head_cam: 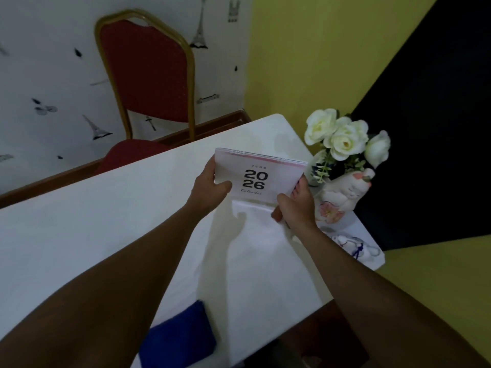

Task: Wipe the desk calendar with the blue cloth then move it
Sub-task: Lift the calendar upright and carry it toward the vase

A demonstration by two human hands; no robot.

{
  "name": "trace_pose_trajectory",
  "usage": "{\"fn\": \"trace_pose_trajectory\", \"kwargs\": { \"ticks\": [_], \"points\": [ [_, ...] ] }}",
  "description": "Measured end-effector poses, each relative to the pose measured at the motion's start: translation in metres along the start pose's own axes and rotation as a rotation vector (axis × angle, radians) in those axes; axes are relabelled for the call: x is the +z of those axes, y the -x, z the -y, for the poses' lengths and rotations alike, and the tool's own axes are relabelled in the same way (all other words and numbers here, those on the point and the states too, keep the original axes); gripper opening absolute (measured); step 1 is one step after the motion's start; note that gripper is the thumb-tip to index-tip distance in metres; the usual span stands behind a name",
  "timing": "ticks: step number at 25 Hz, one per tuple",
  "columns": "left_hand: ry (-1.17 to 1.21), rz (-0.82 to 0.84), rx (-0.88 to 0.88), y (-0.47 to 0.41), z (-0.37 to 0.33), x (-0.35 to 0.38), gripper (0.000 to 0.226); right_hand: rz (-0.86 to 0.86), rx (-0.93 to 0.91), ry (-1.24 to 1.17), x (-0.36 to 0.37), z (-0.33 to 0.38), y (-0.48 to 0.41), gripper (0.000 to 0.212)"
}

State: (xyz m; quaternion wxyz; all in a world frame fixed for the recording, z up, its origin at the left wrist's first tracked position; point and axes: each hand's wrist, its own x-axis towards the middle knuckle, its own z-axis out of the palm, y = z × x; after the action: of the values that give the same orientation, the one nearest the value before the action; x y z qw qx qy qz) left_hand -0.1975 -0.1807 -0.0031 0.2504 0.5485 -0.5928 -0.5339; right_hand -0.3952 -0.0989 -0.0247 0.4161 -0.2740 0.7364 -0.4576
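The desk calendar [259, 174], white with "2026" in black and a pink band under its spiral top, is held between both hands above the white table [106, 216]. My left hand [210, 188] grips its left edge, thumb on the front. My right hand [296, 203] grips its lower right corner. Its base flap hangs just below toward the tabletop. The blue cloth [180, 338] lies folded on the table near the front edge, between my forearms, with neither hand touching it.
A vase of white roses [342, 139] and a white ceramic figurine [342, 195] stand at the table's right end, close to the calendar. A small trinket [353, 245] lies nearer the right edge. A red chair with a gold frame [148, 83] stands behind the table.
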Motion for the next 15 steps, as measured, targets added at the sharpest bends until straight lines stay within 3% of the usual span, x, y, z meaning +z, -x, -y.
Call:
{"fn": "trace_pose_trajectory", "kwargs": {
  "ticks": [11,15],
  "points": [
    [-0.058,0.083,-0.010,-0.038,0.002,0.027,0.078,-0.076,0.072,0.023,-0.007,-0.013,-0.015,0.071],
    [-0.109,0.032,-0.024,-0.029,0.013,0.024,0.076,-0.113,0.061,0.038,-0.008,-0.013,-0.011,0.061]
  ]
}}
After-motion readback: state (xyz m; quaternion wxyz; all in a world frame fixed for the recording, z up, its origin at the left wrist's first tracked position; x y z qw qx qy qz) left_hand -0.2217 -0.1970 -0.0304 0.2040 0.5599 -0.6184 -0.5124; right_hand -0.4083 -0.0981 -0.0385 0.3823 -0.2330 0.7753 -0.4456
